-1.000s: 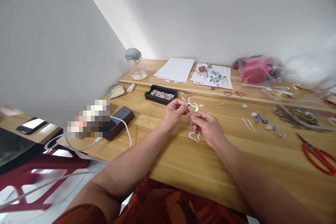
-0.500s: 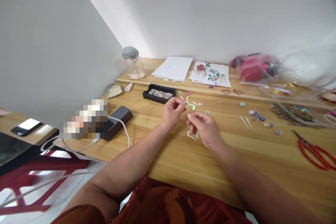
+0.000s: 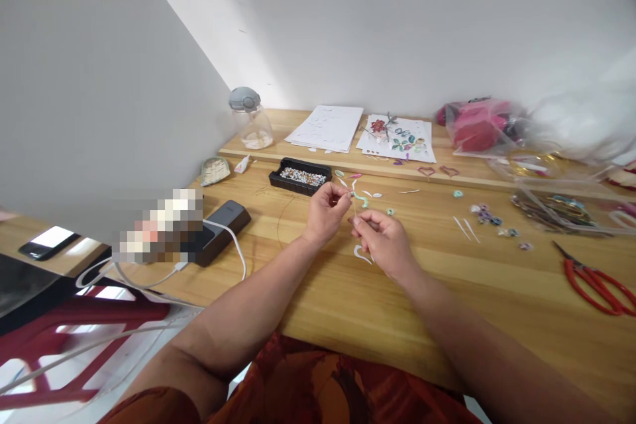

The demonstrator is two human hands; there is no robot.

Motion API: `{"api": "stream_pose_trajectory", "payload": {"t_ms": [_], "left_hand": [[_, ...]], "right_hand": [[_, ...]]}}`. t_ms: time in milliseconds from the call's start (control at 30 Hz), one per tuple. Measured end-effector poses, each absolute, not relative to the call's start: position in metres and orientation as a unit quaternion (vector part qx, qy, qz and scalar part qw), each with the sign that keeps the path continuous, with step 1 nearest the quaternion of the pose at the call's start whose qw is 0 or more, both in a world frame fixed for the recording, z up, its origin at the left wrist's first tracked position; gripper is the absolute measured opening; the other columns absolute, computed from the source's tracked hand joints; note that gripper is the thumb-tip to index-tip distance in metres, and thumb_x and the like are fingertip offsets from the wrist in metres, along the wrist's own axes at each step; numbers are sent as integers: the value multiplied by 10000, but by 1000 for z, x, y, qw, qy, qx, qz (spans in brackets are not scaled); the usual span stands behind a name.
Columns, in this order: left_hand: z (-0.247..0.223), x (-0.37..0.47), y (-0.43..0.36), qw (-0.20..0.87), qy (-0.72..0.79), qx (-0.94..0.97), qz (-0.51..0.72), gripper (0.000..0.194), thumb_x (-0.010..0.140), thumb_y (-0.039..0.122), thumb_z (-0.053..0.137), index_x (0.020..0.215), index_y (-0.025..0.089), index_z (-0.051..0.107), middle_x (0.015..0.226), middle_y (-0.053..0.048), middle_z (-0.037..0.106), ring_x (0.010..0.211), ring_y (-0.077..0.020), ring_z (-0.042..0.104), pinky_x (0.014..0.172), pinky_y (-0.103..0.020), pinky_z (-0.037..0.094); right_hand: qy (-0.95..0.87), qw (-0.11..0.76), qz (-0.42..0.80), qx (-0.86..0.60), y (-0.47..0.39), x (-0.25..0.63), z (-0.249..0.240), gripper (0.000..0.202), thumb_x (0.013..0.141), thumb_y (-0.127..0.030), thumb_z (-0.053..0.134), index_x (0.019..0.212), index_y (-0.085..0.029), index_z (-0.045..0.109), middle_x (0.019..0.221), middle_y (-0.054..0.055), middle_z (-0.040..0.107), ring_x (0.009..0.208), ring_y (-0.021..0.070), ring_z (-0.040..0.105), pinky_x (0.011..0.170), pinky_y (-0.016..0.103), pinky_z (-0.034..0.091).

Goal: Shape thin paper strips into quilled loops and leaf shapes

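Left hand [image 3: 326, 213], right hand [image 3: 383, 240] close together, left farther forward, both pinching thin strand [image 3: 354, 207].

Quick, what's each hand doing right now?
Left hand: closed, pinching something small, can't tell what.
Right hand: closed, pinching a thin strand.

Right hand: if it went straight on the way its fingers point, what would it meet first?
Most likely the left hand, just ahead and to the left in the picture; one view leaves the depth between it and the right hand unclear.
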State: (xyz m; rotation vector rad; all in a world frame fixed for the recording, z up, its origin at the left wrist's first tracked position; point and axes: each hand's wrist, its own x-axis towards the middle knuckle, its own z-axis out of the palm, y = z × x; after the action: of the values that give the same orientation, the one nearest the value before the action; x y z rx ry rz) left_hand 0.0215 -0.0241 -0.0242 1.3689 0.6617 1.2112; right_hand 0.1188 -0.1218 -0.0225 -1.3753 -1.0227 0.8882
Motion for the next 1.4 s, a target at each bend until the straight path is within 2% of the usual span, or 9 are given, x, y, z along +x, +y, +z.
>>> {"api": "stream_pose_trajectory", "payload": {"t_ms": [167,300,467,600,800,933,1100,1233,1400], "left_hand": [[-26,21,-25,580,244,623,465,156,746,244,700,727,156,574,789,-18,649,698,-93,566,695,-245,450],[-24,20,-29,629,202,635,400,188,760,291,713,731,150,592,824,-37,665,714,-99,583,728,-267,458],[-19,18,-34,683,182,609,360,236,750,333,745,736,143,607,757,-29,657,680,-95,574,717,-267,455],[-18,17,-34,712,184,575,358,243,756,341,747,742,142,607,683,-10,625,644,-87,537,674,-252,431],[-19,18,-32,750,181,509,381,248,720,317,780,699,154,594,1050,-27,653,756,-74,561,694,-233,445],[-22,20,-29,731,186,506,418,236,737,333,767,713,169,599,818,-13,650,690,-89,553,687,-255,441],[-25,21,-25,654,239,517,497,207,755,304,735,714,166,587,722,9,605,693,-88,539,714,-249,440],[-26,22,-24,602,267,541,523,192,756,285,716,721,163,573,742,5,612,700,-93,541,719,-252,438],[-30,23,-23,592,266,573,501,189,750,283,712,728,156,574,791,-14,641,706,-96,553,703,-249,440]], "right_hand": [[-524,583,146,-603,-124,135,-8,156,845,-319,631,781,-182,668,616,-20,554,537,92,447,508,231,352],[-522,596,75,-606,-119,155,-6,156,842,-323,640,793,-182,683,598,-25,543,533,97,435,512,240,342],[-505,611,94,-602,-112,165,-11,179,826,-349,654,765,-185,690,614,-15,580,552,103,457,527,243,362],[-449,635,204,-595,-107,163,-18,207,759,-391,712,735,-188,684,563,-29,542,518,94,434,485,234,337],[-323,652,398,-559,-106,152,-23,294,616,-403,806,743,-189,648,578,-46,556,424,56,385,383,200,257],[-307,618,460,-558,-111,139,-23,307,615,-416,806,720,-183,637,582,-34,586,387,53,410,365,197,296],[-307,622,471,-545,-116,124,-24,281,640,-410,807,712,-179,663,659,3,644,456,74,490,416,209,411],[-343,616,440,-556,-118,118,-25,250,711,-419,763,753,-187,680,682,15,657,480,88,514,448,225,429],[-424,628,274,-592,-121,126,-15,199,757,-374,723,739,-188,654,618,-17,583,500,84,447,471,226,365]]}}
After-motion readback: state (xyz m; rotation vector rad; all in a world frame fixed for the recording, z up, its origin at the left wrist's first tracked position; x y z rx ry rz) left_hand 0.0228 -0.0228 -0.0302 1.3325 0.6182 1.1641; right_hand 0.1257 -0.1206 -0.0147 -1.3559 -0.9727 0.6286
